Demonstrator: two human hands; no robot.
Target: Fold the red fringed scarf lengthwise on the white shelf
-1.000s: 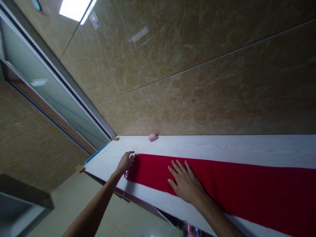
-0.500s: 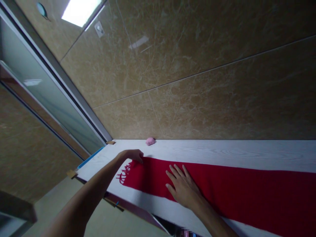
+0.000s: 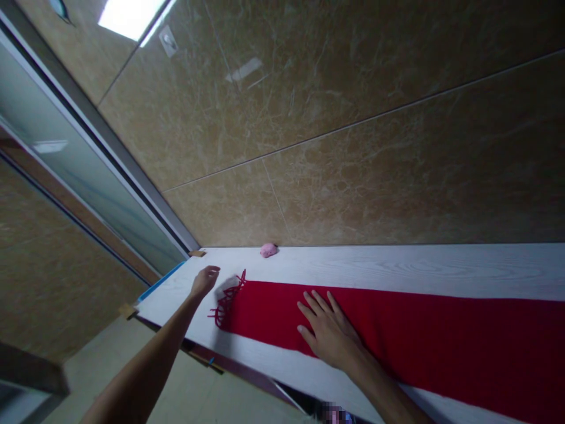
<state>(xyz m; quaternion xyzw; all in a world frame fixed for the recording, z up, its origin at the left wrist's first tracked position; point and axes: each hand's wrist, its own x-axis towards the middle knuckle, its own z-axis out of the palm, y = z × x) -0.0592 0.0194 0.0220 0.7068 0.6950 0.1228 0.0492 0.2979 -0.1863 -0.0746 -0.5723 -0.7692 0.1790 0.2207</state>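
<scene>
The fringed red scarf looked soft and light, best gripped by its corners; the right hand lay on it, fingers splayed; the left hand, half-curled, held nothing.

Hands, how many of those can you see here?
2. The left hand is beside the fringe of the red cloth; the right hand lies spread on the red cloth.

The red scarf is running out of view at right, and the right hand is hiding a patch. Near the table, an object is showing only as a blur. The far pink lump is looking too small for me to name.
</scene>
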